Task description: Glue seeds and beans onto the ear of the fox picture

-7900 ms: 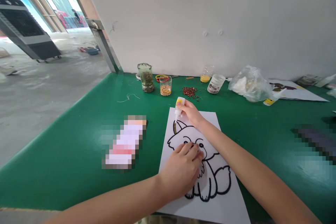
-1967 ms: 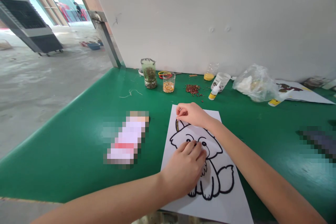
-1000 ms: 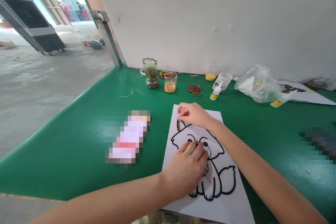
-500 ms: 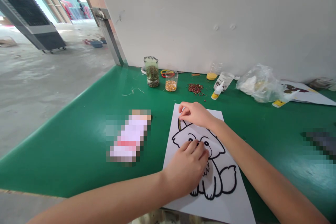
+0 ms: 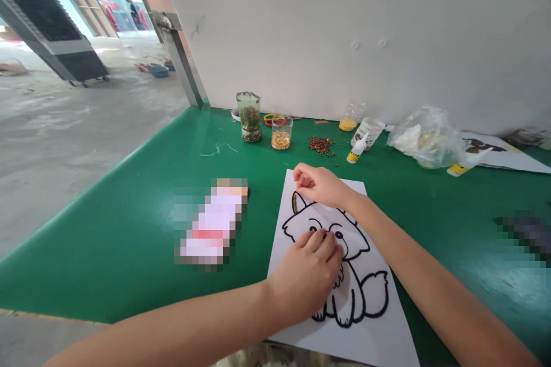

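- Right hand: held over the top left corner of the sheet of paper, just above the drawn ear. Thumb and fingertips are pressed together in a pinch (anything between them is too small to make out).
- Left hand: lies palm down on the sheet, grasping nothing. Its fingers are close together and slightly bent, with the tips resting on the face of the dog outline.
- Sheet of paper: lies flat on the green table, near its front edge. The ear's left edge carries a narrow strip of olive-yellow filling; the rest of the outline is plain black.
- Back row, along the white board, left to right: a jar of green seeds, a cup of corn kernels, a loose heap of red-brown beans, a small glue bottle and a crumpled plastic bag.
- To the left of the sheet, apart from it: a blurred-out block.
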